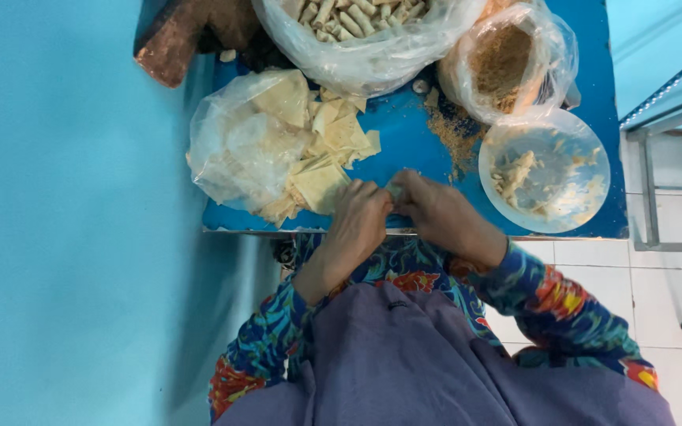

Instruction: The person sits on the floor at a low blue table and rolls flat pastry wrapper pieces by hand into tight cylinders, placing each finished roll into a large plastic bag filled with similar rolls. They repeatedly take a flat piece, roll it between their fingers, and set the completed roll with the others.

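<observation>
Both hands, left hand [359,217] and right hand [436,213], pinch closed on a small pastry wrapper [394,191] at worktop [404,134] front edge; looks thin, soft, tearable, best held by edges.

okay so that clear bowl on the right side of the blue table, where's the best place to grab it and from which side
Probably by the near rim of the clear bowl, coming from the table edge beside the right hand. It sits upright and open, filling inside; the bag of crumbs crowds its far side.
</observation>
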{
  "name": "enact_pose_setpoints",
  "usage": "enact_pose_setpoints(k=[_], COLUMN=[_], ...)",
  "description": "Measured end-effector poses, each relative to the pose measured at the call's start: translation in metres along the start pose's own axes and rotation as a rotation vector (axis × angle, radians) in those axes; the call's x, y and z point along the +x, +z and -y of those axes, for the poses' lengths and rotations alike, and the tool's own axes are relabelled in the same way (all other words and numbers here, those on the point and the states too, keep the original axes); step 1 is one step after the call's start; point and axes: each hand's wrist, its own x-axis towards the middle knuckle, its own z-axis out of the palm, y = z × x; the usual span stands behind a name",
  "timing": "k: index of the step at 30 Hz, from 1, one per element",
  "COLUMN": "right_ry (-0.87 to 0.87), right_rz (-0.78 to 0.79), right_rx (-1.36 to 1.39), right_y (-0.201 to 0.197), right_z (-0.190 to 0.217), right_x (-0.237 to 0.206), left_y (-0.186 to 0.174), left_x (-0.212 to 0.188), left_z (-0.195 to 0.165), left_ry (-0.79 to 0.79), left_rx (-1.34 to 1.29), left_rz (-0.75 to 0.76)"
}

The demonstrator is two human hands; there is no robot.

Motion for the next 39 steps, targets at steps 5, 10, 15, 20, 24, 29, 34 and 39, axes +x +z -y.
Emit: enact_pose_setpoints(k=[5, 10, 15, 20, 24, 29, 34, 39], right_ry=[-0.019, -0.259, -0.367, -0.161, 0.094, -0.151, -0.361, -0.313], right_rz=[0.006, -0.215, -0.257, -0.208, -0.059, -0.198, -0.230, -0.174], right_rx=[0.125, -0.309, -0.420, -0.226, 0.139, -0.086, -0.325, -0.280], right_y=[0.004, 0.027, 0.035, 0.027, 0.012, 0.023, 0.027, 0.026], right_z=[-0.012, -0.016, -0.018, -0.013, -0.017, -0.013, -0.018, -0.023], right_x=[0.004, -0.022, -0.030, -0.016, -0.001, -0.013, -0.022, -0.022], left_y=[-0.010, -0.009, -0.011, -0.010, -0.008, -0.015, -0.021, -0.016], left_x=[0.011, -0.010, -0.024, -0.009, 0.002, -0.017, -0.019, -0.019], left_z=[0.006, 0.003, -0.001, 0.003, 0.005, -0.007, -0.012, -0.020], left_ry=[-0.028, 0.172, 0.350, 0.177, 0.086, 0.193, 0.235, 0.190], left_rx=[0.004, 0.168, 0.299, 0.187, 0.168, 0.262, 0.366, 0.422], left_rz=[0.096, -0.121, -0.222, -0.089, 0.007, -0.101, -0.071, -0.079])
